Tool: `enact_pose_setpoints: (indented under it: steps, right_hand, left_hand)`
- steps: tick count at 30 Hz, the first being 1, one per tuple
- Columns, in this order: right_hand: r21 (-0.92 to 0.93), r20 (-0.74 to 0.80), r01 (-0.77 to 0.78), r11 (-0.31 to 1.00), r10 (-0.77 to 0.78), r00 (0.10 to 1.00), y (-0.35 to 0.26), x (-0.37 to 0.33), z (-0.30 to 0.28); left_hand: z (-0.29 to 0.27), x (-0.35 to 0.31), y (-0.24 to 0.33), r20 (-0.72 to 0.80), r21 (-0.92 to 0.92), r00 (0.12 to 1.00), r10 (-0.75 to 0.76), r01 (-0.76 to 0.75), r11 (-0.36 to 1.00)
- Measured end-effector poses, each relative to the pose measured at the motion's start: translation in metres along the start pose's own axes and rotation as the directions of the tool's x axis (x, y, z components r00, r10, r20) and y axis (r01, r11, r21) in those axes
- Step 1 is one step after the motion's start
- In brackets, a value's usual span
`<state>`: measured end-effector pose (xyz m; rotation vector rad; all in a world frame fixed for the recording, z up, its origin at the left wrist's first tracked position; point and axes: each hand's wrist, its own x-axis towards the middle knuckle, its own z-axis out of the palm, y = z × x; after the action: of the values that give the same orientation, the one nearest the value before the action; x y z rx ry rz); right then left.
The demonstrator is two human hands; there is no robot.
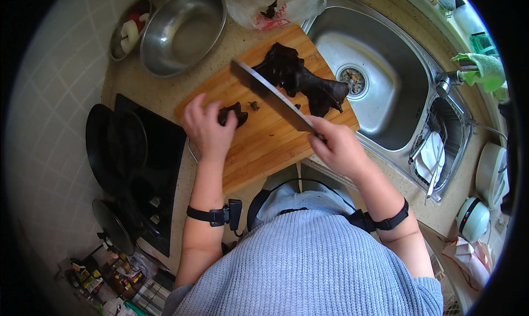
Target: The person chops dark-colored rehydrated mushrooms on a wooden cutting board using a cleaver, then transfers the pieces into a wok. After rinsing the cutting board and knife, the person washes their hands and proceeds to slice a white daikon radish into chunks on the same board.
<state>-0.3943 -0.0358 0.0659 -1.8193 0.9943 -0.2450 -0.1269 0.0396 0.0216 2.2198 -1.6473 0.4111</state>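
My right hand [337, 146] is closed round the handle of a kitchen cleaver [274, 99]. Its wide blade slants up and left above the wooden cutting board [259, 156]. At the board's left side my left hand [206, 126] curls over a small dark, glossy food piece [237, 115], thumb and fingers on it. A larger dark, glossy food piece [300, 76], leathery and wood-ear-like, lies folded across the board's upper right, partly behind the blade. Between the two rests a dark scrap [253, 105].
A metal sink [386, 117] adjoins the board's right side. Behind stand a large steel bowl [160, 57], a smaller bowl [117, 40] with pale and red food, and a plastic bag [242, 7] with a dark scrap. Left is a black cooktop [171, 145] with a dark pan [102, 150].
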Motion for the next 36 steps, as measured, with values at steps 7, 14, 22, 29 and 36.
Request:
enact_pose_setpoints:
  steps: [7, 14, 22, 29, 36]
  right_hand:
    - [0.059, -0.107, -0.113, 0.992, 0.119, 0.987, 0.015, -0.021, -0.026]
    - [0.281, -0.219, -0.143, 0.949, 0.208, 0.953, 0.031, -0.049, -0.026]
    - [0.224, -0.167, -0.11, 0.968, 0.15, 0.975, 0.038, -0.052, -0.023]
    - [0.16, -0.107, -0.034, 0.987, 0.051, 0.993, 0.031, -0.044, -0.014]
    - [0.042, -0.024, -0.022, 0.999, 0.023, 0.999, 0.024, -0.043, -0.007]
  left_hand:
    - [0.025, 0.02, 0.026, 0.332, -0.221, 0.891, 0.311, -0.247, 0.944]
    - [0.03, 0.142, 0.046, 0.091, -0.478, 0.982, 0.163, -0.1, 0.873]
    - [-0.009, 0.079, -0.034, 0.542, -0.254, 0.836, 0.089, 0.062, 0.965]
    - [0.004, -0.004, -0.02, 0.319, -0.169, 0.911, -0.262, 0.327, 0.93]
    - [0.014, -0.004, -0.02, 0.388, -0.304, 0.872, -0.299, 0.427, 0.852]
